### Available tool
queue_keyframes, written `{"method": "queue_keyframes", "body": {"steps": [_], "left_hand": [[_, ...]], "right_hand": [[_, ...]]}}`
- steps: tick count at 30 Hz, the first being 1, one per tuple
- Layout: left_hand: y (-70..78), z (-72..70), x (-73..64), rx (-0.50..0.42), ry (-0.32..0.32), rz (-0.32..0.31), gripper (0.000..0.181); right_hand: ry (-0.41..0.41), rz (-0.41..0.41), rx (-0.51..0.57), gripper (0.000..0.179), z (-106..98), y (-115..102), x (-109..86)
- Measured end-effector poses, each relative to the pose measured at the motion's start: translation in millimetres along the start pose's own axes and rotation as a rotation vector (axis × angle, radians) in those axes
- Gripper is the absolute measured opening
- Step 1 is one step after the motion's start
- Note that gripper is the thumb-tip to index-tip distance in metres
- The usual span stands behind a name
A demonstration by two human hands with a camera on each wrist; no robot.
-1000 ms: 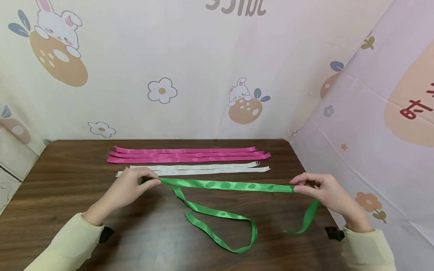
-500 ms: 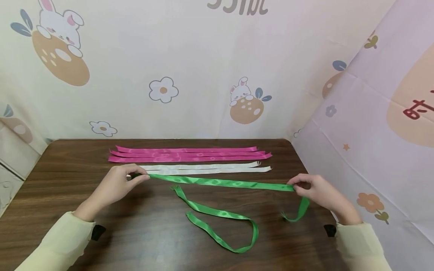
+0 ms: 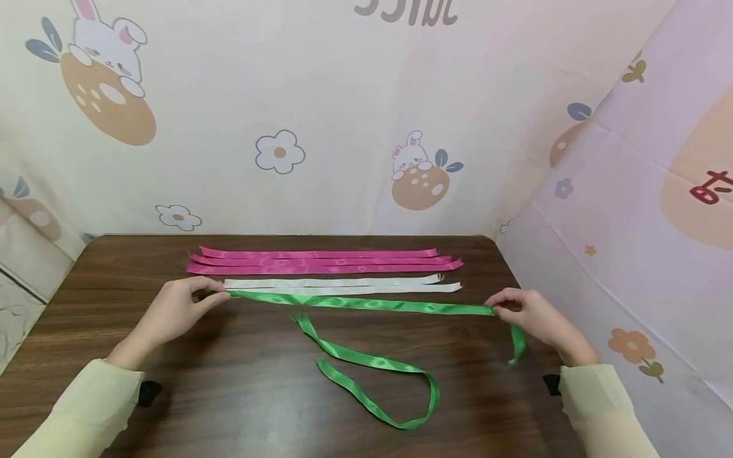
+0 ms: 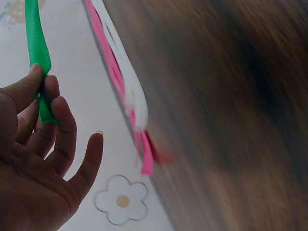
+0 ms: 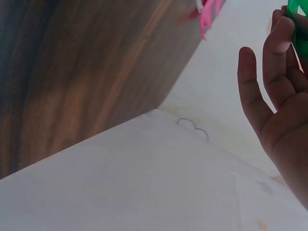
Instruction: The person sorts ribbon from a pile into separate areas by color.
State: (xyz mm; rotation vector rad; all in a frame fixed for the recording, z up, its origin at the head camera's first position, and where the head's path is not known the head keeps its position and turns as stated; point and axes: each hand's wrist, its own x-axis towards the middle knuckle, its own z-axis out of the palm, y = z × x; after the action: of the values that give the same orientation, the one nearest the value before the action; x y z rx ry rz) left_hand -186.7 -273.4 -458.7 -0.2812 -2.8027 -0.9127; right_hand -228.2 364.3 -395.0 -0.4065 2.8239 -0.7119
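Note:
A green satin ribbon (image 3: pixel 366 305) is stretched nearly level between my two hands in the head view. My left hand (image 3: pixel 180 306) pinches it at its left end; in the left wrist view a short green tip (image 4: pixel 45 109) sticks out below thumb and forefinger. My right hand (image 3: pixel 529 318) pinches it near the right, and a loose tail (image 3: pixel 518 342) hangs beneath that hand. Just beyond the stretched ribbon lie white ribbons (image 3: pixel 343 283), side by side. A second green ribbon (image 3: pixel 378 362) lies in a loose bend on the table, nearer to me.
Three pink ribbons (image 3: pixel 321 262) lie straight and parallel behind the white ones, close to the back edge of the brown wooden table (image 3: pixel 240 381). Cloth printed with rabbits and flowers (image 3: pixel 280 152) rises behind the table and along its right side.
My left hand has moved left and slightly away from me, drawing the ribbon through the right hand. The hanging tail has become shorter. The stretched part now lies closer to the white ribbons.

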Motion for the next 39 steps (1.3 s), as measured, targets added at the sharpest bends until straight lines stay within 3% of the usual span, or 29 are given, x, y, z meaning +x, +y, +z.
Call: {"method": "queue_keyframes", "body": {"steps": [11, 19, 26, 39], "left_hand": [[-24.0, -0.6, -5.1, -0.019, -0.050, -0.093, 0.021], [-36.1, 0.4, -6.2, -0.005, -0.050, -0.137, 0.025], [-46.0, 4.0, -5.6, 0.021, -0.066, -0.188, 0.027], [-54.9, 6.3, -3.5, 0.059, -0.084, -0.205, 0.026]], "right_hand": [[0.071, 0.063, -0.050, 0.020, 16, 31, 19.5], [0.131, 0.061, -0.071, 0.019, 29, 40, 33.5], [0.189, 0.114, -0.080, 0.013, 40, 41, 43.9], [0.138, 0.193, -0.093, 0.013, 51, 43, 51.2]]}}
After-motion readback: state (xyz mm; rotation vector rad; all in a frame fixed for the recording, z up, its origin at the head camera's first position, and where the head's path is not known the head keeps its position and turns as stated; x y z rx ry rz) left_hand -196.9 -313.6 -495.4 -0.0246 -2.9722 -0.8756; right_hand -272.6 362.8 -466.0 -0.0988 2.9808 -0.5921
